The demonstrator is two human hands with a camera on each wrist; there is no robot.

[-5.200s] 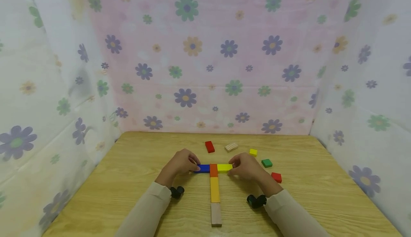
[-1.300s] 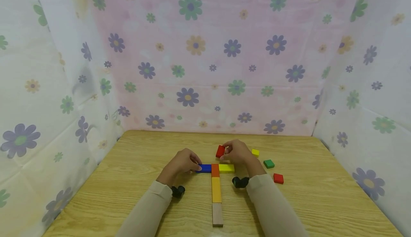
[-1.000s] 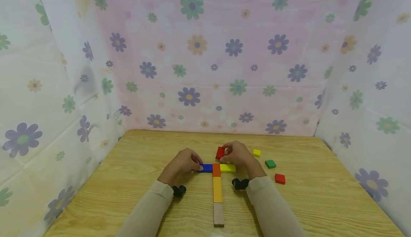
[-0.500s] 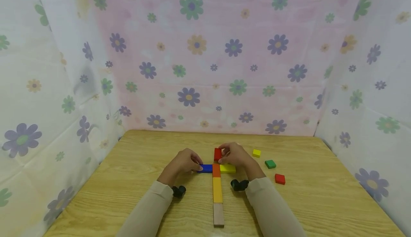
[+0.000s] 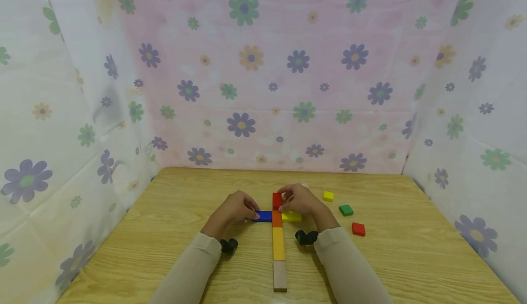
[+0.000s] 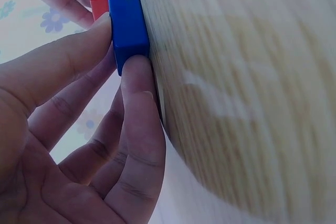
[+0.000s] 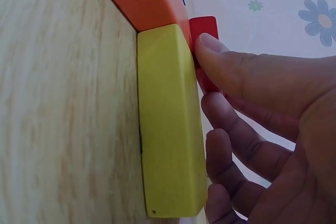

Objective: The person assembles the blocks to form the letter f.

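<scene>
Your right hand (image 5: 303, 202) pinches the red block (image 5: 276, 201), long axis near to far, in line with the orange block (image 5: 277, 220), at its far end; your left hand (image 5: 234, 209) pinches the blue block (image 5: 265, 216).

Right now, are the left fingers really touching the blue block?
Touching. The left wrist view shows the left fingers against the end of the blue block, with no gap.
</scene>
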